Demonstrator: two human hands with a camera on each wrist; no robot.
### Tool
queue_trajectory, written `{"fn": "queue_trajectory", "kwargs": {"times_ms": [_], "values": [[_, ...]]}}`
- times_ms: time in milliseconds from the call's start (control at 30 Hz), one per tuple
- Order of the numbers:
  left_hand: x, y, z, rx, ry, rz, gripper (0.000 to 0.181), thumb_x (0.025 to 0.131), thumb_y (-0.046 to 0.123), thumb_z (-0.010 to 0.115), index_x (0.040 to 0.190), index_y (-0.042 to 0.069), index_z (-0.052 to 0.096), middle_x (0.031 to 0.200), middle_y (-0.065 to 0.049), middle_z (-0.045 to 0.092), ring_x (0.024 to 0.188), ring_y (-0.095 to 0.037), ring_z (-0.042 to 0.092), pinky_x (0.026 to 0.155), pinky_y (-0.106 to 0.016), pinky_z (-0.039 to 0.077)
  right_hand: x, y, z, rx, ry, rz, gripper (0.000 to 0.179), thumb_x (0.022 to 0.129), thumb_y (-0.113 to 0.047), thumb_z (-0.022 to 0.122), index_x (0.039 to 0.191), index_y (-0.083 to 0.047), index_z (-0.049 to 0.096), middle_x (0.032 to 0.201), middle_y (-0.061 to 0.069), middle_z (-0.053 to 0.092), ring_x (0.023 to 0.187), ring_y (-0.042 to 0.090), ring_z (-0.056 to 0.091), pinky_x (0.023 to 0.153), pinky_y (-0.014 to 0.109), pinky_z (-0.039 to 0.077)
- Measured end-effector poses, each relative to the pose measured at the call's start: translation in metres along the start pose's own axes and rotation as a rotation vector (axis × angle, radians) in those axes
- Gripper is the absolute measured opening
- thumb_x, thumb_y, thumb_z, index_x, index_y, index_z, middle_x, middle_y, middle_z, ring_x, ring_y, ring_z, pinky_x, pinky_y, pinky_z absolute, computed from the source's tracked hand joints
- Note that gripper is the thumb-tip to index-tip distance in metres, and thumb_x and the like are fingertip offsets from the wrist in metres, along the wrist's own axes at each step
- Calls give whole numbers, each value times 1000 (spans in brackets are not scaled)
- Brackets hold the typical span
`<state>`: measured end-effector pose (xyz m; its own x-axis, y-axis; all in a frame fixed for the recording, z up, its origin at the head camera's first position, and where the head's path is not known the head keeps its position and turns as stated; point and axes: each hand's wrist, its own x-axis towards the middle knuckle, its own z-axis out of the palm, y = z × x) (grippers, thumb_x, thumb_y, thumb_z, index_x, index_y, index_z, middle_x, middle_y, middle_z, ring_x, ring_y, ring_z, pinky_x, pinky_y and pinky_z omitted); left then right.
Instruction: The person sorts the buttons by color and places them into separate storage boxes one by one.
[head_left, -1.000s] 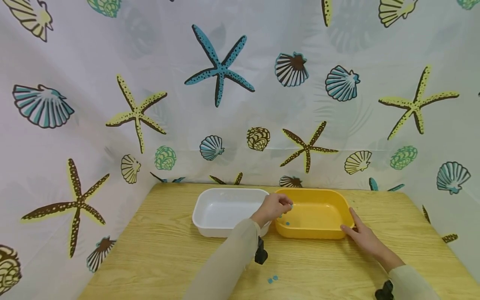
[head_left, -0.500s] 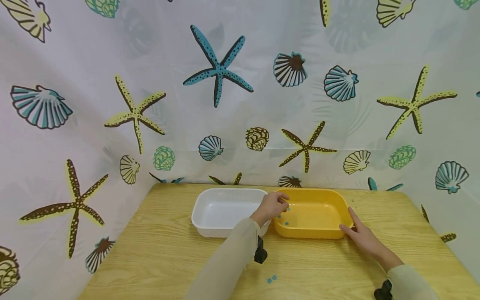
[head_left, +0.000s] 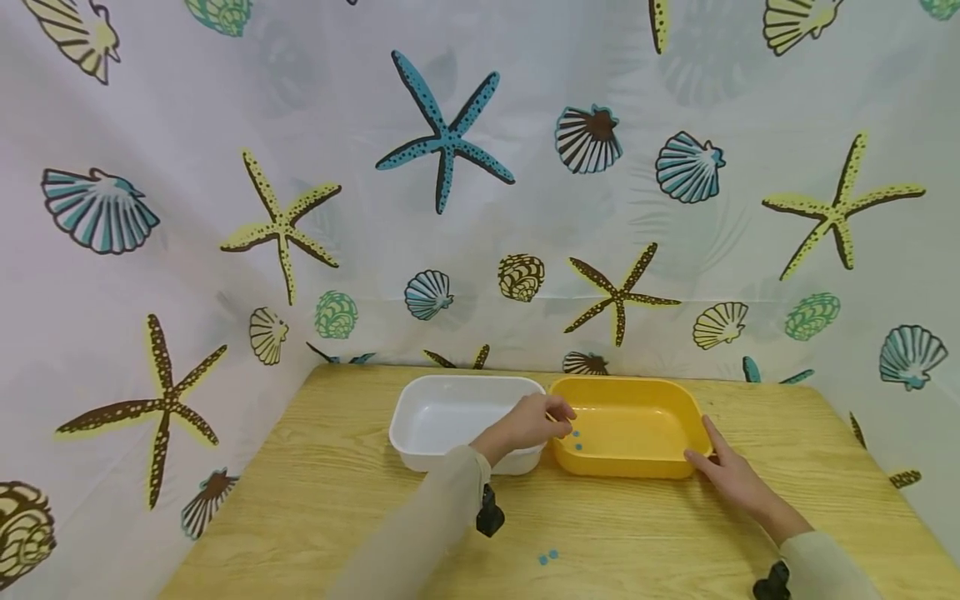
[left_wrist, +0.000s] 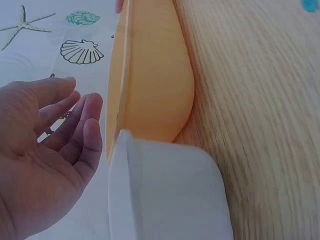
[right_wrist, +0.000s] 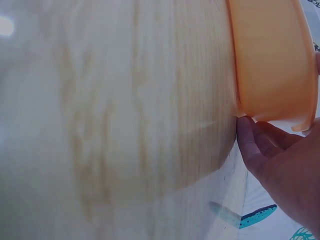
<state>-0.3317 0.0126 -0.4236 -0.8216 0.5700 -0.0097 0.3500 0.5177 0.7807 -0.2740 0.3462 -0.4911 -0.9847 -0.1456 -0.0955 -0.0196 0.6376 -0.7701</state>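
My left hand [head_left: 534, 421] is over the edge where the white basin [head_left: 408, 417] meets the yellow basin [head_left: 630, 468]. In the left wrist view its fingers [left_wrist: 90, 135] are loosely bent, with nothing between them. Small blue discs [head_left: 578, 447] lie inside the yellow basin, just below these fingertips; the hand may hide more. At the yellow basin's right end, my right hand [head_left: 731, 477] holds it by the rim, thumb toward the near corner. The right wrist view has fingertips [right_wrist: 245, 132] against the basin's outer wall, low near the table.
Two more blue discs [head_left: 548, 557] lie on the wooden table [head_left: 637, 542] close to me. A white curtain [head_left: 480, 217] printed with starfish and shells hangs behind the table and along both sides. The two basins stand side by side.
The blue disc at my left fingertips has been let go and now lies in the yellow basin. My left hand has drawn back slightly left. The right hand keeps its place.
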Motion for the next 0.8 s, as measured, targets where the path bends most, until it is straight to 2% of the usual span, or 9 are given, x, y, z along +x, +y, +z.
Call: {"fn": "queue_trajectory", "kwargs": {"times_ms": [133, 300, 500, 667, 800], "values": [[-16, 1, -4, 51, -51, 12, 14, 91, 12, 63, 104, 6, 68, 91, 2, 64, 83, -12, 59, 71, -25, 48, -1, 0, -1, -2, 0, 5, 87, 98, -47, 44, 149, -3, -11, 151, 33, 4, 131, 49, 25, 105, 61, 18], [-35, -3, -1, 80, -117, 23, 11, 91, 12, 64, 99, 7, 70, 88, 7, 65, 82, -7, 58, 73, -22, 47, -2, -1, -1, -6, -1, 4, 88, 98, -48, 45, 149, -3, -12, 150, 34, 5, 130, 49, 27, 105, 61, 19], [-55, -14, 8, 73, -207, 70, 7, 88, 10, 66, 94, 9, 70, 83, 9, 64, 77, -3, 57, 69, -19, 47, -1, 0, 0, -6, -1, -1, 86, 98, -44, 45, 149, -3, -11, 150, 34, 6, 130, 50, 28, 105, 61, 19], [-67, -23, 19, 75, -279, 45, 13, 88, 11, 67, 98, 4, 69, 82, 12, 63, 76, -1, 56, 69, -18, 47, -2, -1, 1, -7, -2, -7, 85, 99, -43, 45, 149, -3, -11, 150, 35, 6, 130, 51, 27, 104, 62, 19], [-74, -29, 27, 80, -315, 39, 12, 85, 10, 71, 96, 5, 69, 78, 12, 62, 72, 0, 56, 67, -17, 47, -2, -2, 1, -10, -4, -8, 86, 99, -43, 45, 149, -2, -12, 150, 35, 6, 130, 51, 27, 104, 62, 19]]}}
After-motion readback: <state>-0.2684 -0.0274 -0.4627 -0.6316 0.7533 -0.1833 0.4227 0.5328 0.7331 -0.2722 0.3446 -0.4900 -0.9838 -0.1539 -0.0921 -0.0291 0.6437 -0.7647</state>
